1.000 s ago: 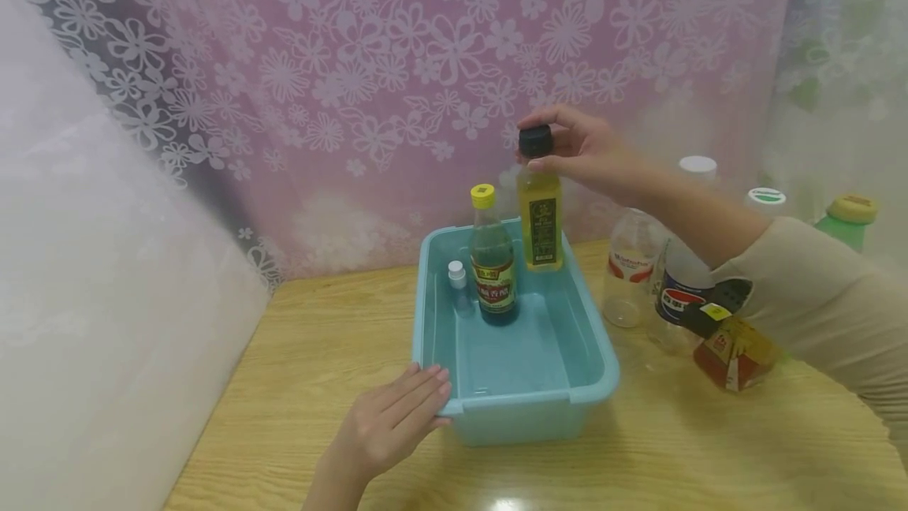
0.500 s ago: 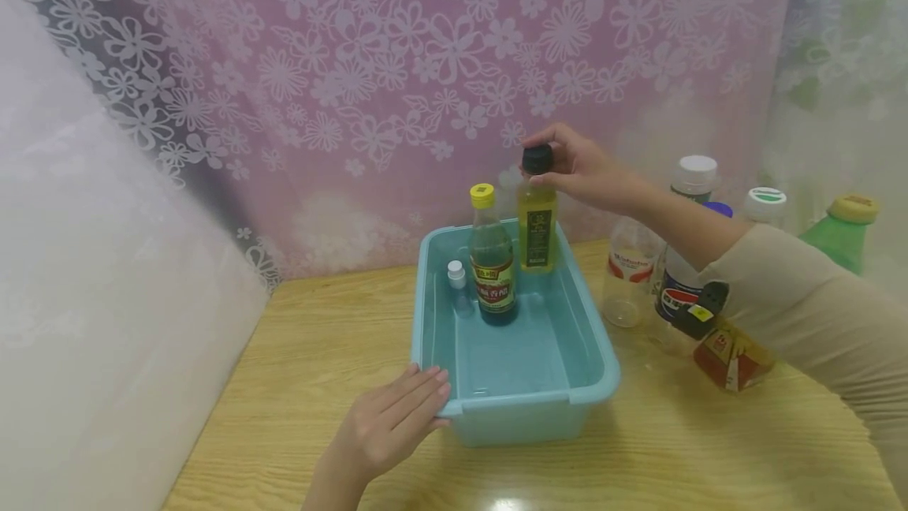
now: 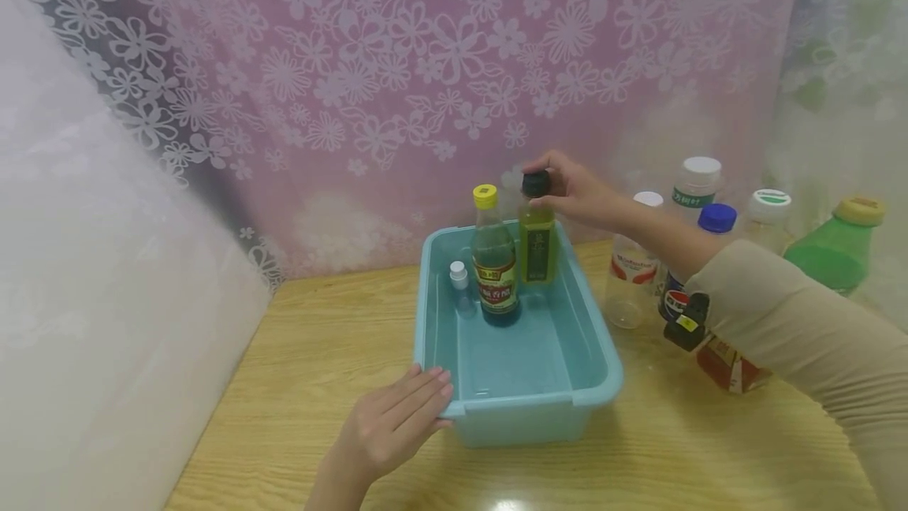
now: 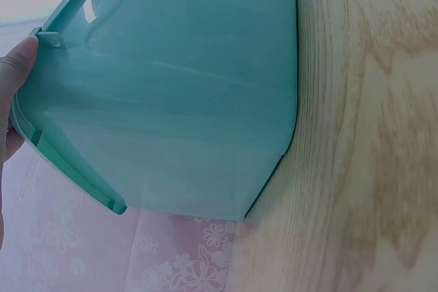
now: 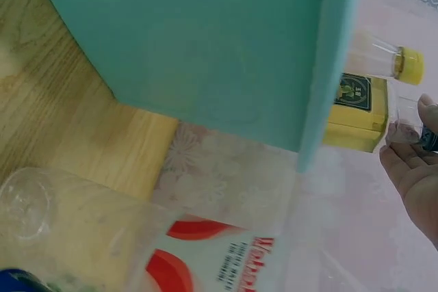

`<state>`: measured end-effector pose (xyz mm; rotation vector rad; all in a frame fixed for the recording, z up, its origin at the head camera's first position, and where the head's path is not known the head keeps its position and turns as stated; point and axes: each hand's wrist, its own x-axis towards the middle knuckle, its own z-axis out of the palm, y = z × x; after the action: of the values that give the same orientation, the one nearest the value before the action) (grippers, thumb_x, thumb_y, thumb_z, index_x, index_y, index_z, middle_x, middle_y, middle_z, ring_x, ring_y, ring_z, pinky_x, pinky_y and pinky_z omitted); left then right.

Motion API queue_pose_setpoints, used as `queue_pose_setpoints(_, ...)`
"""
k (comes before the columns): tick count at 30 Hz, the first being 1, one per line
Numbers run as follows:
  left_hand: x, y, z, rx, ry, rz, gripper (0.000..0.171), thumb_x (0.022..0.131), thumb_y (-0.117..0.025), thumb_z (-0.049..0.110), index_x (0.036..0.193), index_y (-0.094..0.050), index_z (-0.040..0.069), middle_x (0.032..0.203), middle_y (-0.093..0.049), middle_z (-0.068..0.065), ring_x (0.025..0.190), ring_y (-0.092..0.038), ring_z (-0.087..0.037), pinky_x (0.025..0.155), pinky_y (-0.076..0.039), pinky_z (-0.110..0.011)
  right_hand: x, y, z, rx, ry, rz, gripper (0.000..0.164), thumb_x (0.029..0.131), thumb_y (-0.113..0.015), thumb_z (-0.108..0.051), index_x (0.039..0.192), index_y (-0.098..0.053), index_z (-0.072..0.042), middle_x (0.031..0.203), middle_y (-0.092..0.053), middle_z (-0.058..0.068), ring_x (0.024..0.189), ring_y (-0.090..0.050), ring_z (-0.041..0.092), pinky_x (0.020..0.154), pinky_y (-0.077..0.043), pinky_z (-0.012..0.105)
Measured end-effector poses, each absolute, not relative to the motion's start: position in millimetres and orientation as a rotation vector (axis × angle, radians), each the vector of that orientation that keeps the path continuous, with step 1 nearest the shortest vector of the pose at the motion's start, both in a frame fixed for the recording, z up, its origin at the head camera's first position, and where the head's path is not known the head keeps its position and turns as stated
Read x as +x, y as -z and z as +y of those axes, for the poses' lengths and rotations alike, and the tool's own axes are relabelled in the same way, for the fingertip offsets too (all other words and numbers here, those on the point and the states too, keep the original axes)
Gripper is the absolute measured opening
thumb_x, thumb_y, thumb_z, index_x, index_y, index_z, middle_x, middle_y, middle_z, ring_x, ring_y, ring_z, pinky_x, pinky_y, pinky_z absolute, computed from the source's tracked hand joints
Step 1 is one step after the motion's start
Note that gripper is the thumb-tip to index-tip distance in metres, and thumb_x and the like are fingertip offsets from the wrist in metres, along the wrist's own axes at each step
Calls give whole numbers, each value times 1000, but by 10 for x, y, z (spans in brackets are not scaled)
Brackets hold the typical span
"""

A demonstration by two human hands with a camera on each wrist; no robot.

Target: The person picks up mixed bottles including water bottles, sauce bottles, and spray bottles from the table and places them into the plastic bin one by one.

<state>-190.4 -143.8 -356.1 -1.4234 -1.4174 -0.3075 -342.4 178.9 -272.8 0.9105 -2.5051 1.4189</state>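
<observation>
My right hand (image 3: 578, 192) holds an oil bottle (image 3: 537, 251), yellow-green with a dark label, by its black cap and neck. The bottle hangs upright inside the far right end of a light blue plastic basin (image 3: 521, 404). Just left of it a vinegar bottle (image 3: 496, 282) with a yellow cap stands in the basin. Beside that is a small clear bottle (image 3: 459, 278) with a white cap. My left hand (image 3: 397, 424) grips the basin's near left corner, fingers over the rim; in the left wrist view the thumb (image 4: 20, 56) presses the rim from outside.
Right of the basin stands a clear bottle (image 3: 631, 266) with a red and white label. Around it are a blue-capped bottle (image 3: 716, 219), a green bottle (image 3: 833, 259) and several white-capped ones. A red-brown bottle (image 3: 731, 365) is partly behind the right sleeve (image 3: 794, 345). A floral curtain (image 3: 426, 101) hangs behind.
My right hand has lowered the oil bottle deeper into the basin, beside the vinegar bottle. The left hand has stayed at the corner.
</observation>
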Motion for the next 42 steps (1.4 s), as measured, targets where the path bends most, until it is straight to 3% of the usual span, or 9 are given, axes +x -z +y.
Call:
queue_pose_setpoints(22,-1911,3602,-1420,-1428,334,-1406,23,94,-60,17,89,-72,-2,83,-73,-15,75,-72,-22,72,-62,-31,-3512,3192,1722,916,-1305,-2613,46,85,-65,5,123,-41,6,123,-47,23,119,-48,41,102,-45,55)
queue_pose_setpoints(29,-1918,3586,-1416,-1424,349,-1397,23,93,-60,16,88,-72,-3,82,-72,-16,74,-72,-22,71,-62,-32,-3534,3197,1691,877,-1370,-2612,46,86,-63,6,126,-40,7,128,-44,24,124,-44,44,105,-41,57)
queue_pose_setpoints(36,-1908,3574,-1415,-1424,348,-1401,23,93,-61,17,88,-72,-3,82,-73,-16,74,-72,-22,72,-62,-32,-3504,3173,1707,714,-1326,-2670,53,81,-71,-1,128,-47,0,131,-50,20,129,-42,39,113,-33,54)
queue_pose_setpoints(42,-1901,3581,-1415,-1420,354,-1417,23,93,-61,17,89,-72,-3,83,-73,-16,75,-72,-22,72,-62,-32,-3458,3184,1729,682,-1381,-2637,60,79,-75,-6,132,-46,0,134,-50,20,128,-44,37,113,-34,51)
